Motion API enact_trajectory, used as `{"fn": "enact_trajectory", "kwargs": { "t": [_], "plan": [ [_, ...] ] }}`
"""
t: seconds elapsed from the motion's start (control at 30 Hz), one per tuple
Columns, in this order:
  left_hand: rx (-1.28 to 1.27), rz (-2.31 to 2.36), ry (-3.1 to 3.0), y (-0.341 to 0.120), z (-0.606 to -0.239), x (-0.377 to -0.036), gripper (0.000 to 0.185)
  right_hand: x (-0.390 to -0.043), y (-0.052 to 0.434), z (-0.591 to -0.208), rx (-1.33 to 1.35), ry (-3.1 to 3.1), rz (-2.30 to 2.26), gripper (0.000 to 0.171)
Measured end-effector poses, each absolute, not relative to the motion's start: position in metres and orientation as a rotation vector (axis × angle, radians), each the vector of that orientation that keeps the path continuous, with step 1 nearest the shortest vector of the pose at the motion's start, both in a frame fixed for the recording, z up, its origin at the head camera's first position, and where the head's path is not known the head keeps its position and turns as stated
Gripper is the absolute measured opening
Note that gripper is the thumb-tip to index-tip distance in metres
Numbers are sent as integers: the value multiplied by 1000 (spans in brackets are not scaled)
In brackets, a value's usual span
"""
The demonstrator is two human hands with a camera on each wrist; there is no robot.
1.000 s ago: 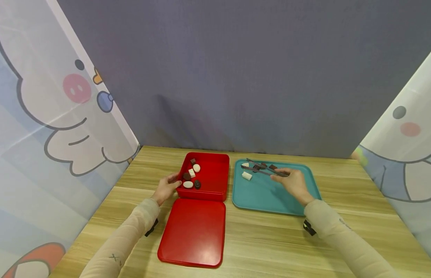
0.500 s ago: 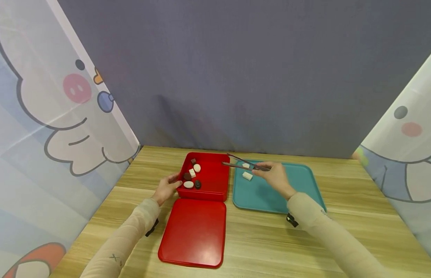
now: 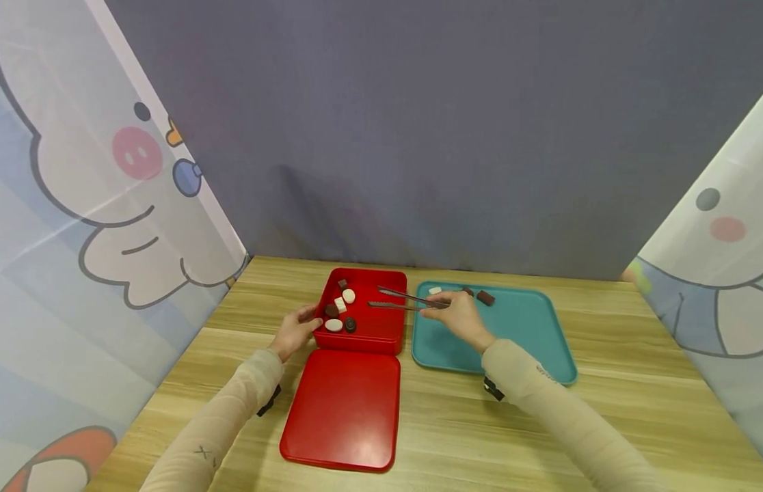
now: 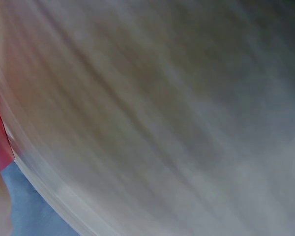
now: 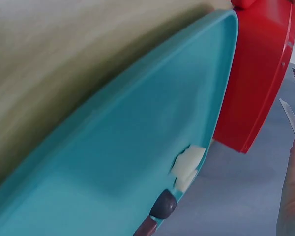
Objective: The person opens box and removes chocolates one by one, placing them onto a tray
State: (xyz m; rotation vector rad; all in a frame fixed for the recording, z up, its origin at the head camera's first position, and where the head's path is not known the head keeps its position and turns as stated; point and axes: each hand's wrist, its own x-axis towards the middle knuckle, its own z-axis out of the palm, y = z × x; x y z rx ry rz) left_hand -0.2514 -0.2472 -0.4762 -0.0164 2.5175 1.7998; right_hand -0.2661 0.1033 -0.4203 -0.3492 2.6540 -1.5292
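My right hand (image 3: 460, 316) holds a pair of dark metal tongs (image 3: 412, 298) with serrated tips. The tips hang over the right half of the open red box (image 3: 381, 328), spread apart, with nothing visible between them. Several brown and white chocolates lie along the box's left side, among them a white oval one (image 3: 333, 326) and a dark oval one (image 3: 351, 324). My left hand (image 3: 293, 333) grips the box at its front left corner. In the right wrist view, the tongs' tips (image 5: 291, 114) show at the right edge, beyond the box. The left wrist view is mostly blurred sleeve.
A teal tray (image 3: 511, 342) stands right of the box, with brown chocolates (image 3: 486, 298) and a white one (image 3: 435, 291) near its back edge; my right hand hides part of it. The red lid (image 3: 341, 410) lies flat in front of the box. A grey curtain (image 3: 418, 137) hangs behind.
My right hand has moved left with the tongs, from above the chocolates on the tray to over the red box. The left hand and the box stay in place.
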Motion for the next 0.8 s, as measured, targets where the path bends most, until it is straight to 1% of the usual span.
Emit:
{"fn": "enact_trajectory", "kwargs": {
  "t": [0.23,0.4,0.8],
  "plan": [
    [-12,1796,2519,-246,-477,-253,50,-265,91,-423,-360,2625,-1512,35],
    [-32,1803,2525,-248,-478,-253,48,-266,82,-427,-418,2645,-1466,33],
    [-34,1802,2539,-247,-478,-252,48,-262,64,-430,-405,2585,-1487,26]
  ]
}}
